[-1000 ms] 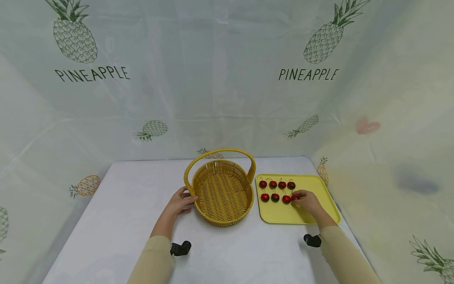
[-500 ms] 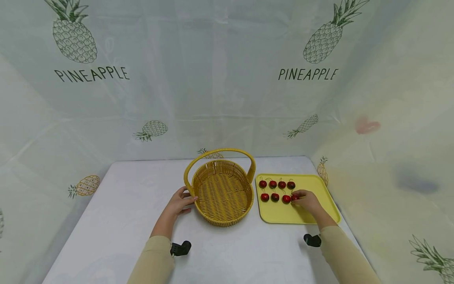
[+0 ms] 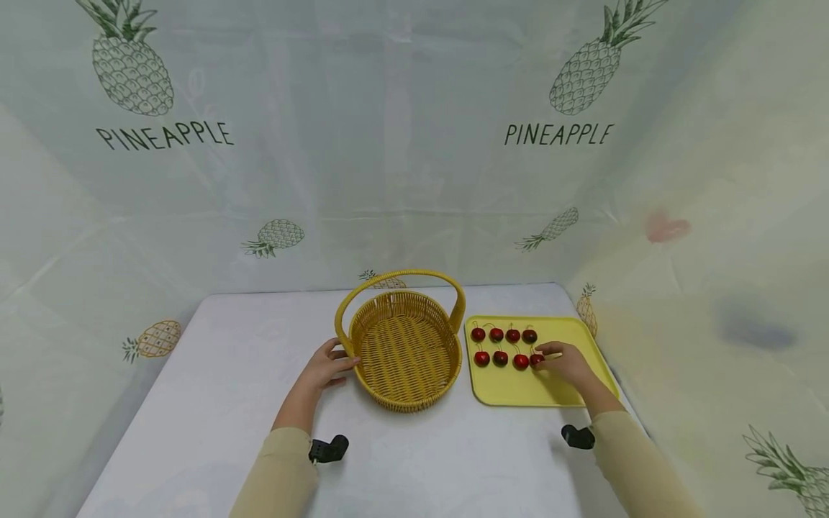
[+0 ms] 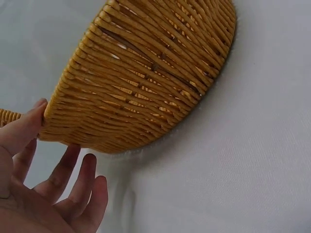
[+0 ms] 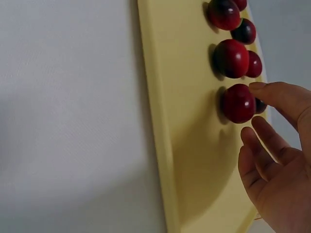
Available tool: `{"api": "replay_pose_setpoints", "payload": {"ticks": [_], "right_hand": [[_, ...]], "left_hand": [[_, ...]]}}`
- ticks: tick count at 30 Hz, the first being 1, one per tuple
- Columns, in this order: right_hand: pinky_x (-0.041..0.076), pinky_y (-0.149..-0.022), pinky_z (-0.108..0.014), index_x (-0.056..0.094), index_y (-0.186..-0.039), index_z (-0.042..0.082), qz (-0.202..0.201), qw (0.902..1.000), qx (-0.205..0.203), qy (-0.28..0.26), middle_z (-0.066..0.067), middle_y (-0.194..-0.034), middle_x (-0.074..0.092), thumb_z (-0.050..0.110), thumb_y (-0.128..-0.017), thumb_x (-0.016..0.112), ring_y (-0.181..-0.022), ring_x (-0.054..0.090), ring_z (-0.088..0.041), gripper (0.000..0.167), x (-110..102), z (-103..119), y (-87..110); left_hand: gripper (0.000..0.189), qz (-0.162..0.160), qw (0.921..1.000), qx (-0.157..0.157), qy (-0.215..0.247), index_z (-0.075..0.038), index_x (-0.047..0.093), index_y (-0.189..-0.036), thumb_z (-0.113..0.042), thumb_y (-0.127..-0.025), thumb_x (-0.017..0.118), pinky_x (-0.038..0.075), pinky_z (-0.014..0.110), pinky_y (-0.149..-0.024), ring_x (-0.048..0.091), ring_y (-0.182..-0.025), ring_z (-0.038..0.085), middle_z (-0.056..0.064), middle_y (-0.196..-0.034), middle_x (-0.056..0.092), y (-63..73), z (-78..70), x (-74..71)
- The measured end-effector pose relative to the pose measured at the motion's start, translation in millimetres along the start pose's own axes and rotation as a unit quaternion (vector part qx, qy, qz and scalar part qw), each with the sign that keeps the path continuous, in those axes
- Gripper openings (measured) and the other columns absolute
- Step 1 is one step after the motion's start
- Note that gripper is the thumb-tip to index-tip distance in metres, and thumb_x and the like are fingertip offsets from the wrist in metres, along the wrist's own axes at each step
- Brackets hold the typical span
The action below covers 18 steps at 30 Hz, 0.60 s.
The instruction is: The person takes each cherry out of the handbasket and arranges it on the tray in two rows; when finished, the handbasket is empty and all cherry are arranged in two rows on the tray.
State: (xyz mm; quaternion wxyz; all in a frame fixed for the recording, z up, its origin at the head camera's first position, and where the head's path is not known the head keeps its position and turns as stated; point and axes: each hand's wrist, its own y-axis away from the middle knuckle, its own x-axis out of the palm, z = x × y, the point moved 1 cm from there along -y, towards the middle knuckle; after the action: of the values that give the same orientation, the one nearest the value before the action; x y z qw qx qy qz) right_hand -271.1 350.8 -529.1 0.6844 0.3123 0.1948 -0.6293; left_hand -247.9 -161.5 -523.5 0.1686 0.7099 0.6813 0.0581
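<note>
My left hand (image 3: 326,365) holds the rim of a round yellow wicker basket (image 3: 406,352) at its left side, near the foot of the arched handle. In the left wrist view the thumb lies over the basket's rim (image 4: 73,63), with the other fingers spread along the outer wall. My right hand (image 3: 565,362) is at the right end of the front row of red cherries (image 3: 500,358) on a yellow tray (image 3: 518,394). Seen from the right wrist, the thumb and fingers stand apart beside the end cherry (image 5: 238,103); whether the thumb touches it I cannot tell.
A second row of dark red cherries (image 3: 496,335) lies behind the first on the tray. The basket stands just left of the tray on a white table (image 3: 414,467). Pineapple-printed sheeting (image 3: 401,158) hangs behind and at both sides.
My right hand has drawn slightly right from the end cherry, its fingers parting. The left hand and basket stay in place; the head view shifts a little.
</note>
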Motion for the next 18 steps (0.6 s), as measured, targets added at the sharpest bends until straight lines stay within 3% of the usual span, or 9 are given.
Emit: {"api": "replay_pose_setpoints", "payload": {"ticks": [6, 14, 18], "right_hand": [[0.051, -0.077, -0.043, 0.060, -0.123, -0.009, 0.005, 0.9993, -0.035, 0.009, -0.032, -0.124, 0.053, 0.008, -0.089, 0.069, -0.100, 0.057, -0.042, 0.039, -11, 13, 6.6], [0.051, -0.076, -0.039, 0.058, -0.125, -0.009, 0.000, 0.9989, -0.047, -0.006, -0.029, -0.126, 0.054, 0.005, -0.089, 0.070, -0.099, 0.058, -0.037, 0.040, -15, 26, 14.2], [0.051, -0.079, -0.044, 0.058, -0.125, -0.008, -0.008, 0.9978, -0.066, 0.000, -0.029, -0.126, 0.053, 0.007, -0.090, 0.070, -0.103, 0.056, -0.040, 0.040, -15, 36, 20.2]], "left_hand": [[0.063, 0.006, 1.0000, -0.001, -0.007, -0.008, 0.039, -0.146, -0.011, -0.091, 0.070, 0.047, 0.053, -0.093, 0.061, -0.110, 0.031, 0.023, -0.135, 0.053, 3.2, -4.2, -6.8], [0.063, 0.008, 0.9984, 0.009, -0.055, -0.006, 0.042, -0.144, -0.015, -0.090, 0.073, 0.047, 0.053, -0.092, 0.058, -0.114, 0.034, 0.023, -0.134, 0.055, 9.2, -8.1, -15.5], [0.062, 0.007, 0.9968, 0.017, -0.078, -0.006, 0.045, -0.141, -0.017, -0.088, 0.075, 0.048, 0.053, -0.091, 0.057, -0.116, 0.036, 0.023, -0.133, 0.055, 13.4, -11.3, -20.8]]}}
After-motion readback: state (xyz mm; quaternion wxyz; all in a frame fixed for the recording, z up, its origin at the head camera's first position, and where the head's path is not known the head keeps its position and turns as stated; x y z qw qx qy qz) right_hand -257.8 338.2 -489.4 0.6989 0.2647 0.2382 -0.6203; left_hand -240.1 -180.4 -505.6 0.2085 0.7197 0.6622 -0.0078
